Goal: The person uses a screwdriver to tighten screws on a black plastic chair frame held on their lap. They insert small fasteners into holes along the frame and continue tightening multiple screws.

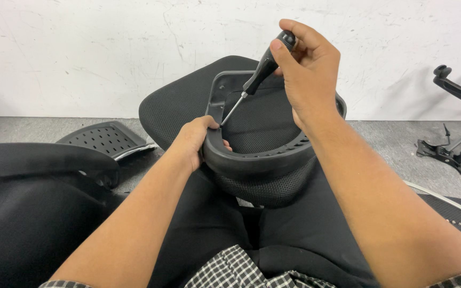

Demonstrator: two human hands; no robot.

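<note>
Head view | left hand (192, 141) grips black plastic frame (252, 160) | right hand (308, 69) grasps screwdriver (260, 72), tip inside frame

Left hand (194, 140) clenched low; right hand (308, 69) raised, fingers curled.
</note>
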